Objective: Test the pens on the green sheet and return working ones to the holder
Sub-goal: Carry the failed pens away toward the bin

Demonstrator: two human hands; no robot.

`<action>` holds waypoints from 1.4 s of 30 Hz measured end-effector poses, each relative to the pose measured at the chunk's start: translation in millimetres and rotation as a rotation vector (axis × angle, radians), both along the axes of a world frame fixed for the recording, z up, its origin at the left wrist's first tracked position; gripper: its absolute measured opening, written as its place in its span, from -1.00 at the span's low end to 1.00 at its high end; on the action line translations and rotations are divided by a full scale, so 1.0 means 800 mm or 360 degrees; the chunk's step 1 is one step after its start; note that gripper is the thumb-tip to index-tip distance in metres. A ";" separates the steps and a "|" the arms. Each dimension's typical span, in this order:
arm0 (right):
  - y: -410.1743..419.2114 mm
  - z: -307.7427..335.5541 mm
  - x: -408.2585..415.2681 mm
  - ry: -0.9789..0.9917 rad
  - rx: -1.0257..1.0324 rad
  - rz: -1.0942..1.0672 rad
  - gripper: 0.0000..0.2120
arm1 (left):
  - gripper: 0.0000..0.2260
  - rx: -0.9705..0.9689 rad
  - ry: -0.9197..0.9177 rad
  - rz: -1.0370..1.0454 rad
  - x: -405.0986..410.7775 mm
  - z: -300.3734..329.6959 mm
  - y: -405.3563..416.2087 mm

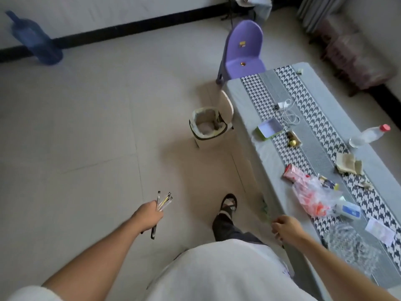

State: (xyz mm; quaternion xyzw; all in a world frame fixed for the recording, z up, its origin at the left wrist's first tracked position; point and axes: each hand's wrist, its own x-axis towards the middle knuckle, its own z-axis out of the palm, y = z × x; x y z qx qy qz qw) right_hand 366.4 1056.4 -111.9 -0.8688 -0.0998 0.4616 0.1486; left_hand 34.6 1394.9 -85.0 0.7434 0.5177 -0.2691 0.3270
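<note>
My left hand (148, 215) is closed around a bundle of several pens (163, 202), held over the tiled floor to the left of my leg. The pen tips fan out above my fist and one dark pen end sticks out below it. My right hand (286, 228) hangs at the near edge of the low table (256, 118), fingers loosely curled with nothing visible in them. A mesh pen holder (347, 244) stands on the table just right of that hand. I see no green sheet.
A lined waste bin (207, 127) stands on the floor beside the table. A purple chair (244, 51) is at the table's far end. On the table lie a tin box (270, 129), plastic bags (310, 192), a bottle (368, 135) and a charger cable (286, 109).
</note>
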 end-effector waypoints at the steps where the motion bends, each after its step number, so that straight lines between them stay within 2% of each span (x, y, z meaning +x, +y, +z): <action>1: 0.018 -0.003 0.023 0.0004 -0.0019 0.0008 -0.89 | -0.86 0.0013 -0.0006 0.0050 0.020 0.002 0.017; 8: 0.150 0.010 0.162 -0.0007 -0.0036 0.0078 -0.84 | -0.86 0.0198 -0.0120 0.0322 0.158 0.018 0.122; 13: 0.245 0.024 0.223 -0.0029 0.0057 0.0149 -0.82 | -0.85 0.0095 -0.0211 0.0455 0.254 0.010 0.190; 18: 0.318 0.023 0.249 -0.0061 -0.0003 0.0129 -0.83 | -0.79 -0.0123 -0.0320 0.0545 0.337 -0.015 0.268; 22: 0.360 0.022 0.259 -0.0111 -0.0095 0.0074 -0.84 | -0.89 -0.0372 -0.0302 0.0434 0.398 -0.032 0.331; 27: 0.417 0.027 0.265 -0.0137 -0.0084 -0.0049 -0.90 | -0.75 -0.0639 -0.0300 0.0383 0.471 -0.059 0.386; 31: 0.461 0.037 0.267 -0.0144 -0.0054 0.0036 -0.86 | -0.69 -0.0751 -0.0246 0.0401 0.520 -0.088 0.405; 34: 0.485 0.035 0.277 -0.0070 -0.0094 0.0116 -0.91 | -0.61 -0.0727 -0.0218 0.0401 0.557 -0.122 0.414; 39: 0.489 0.023 0.307 -0.0003 -0.0170 0.0195 -0.88 | -0.67 -0.0517 -0.0149 0.0306 0.607 -0.181 0.428; 42: 0.471 0.010 0.326 -0.0004 -0.0204 0.0184 -0.84 | -0.48 -0.0500 -0.0163 0.0416 0.625 -0.212 0.434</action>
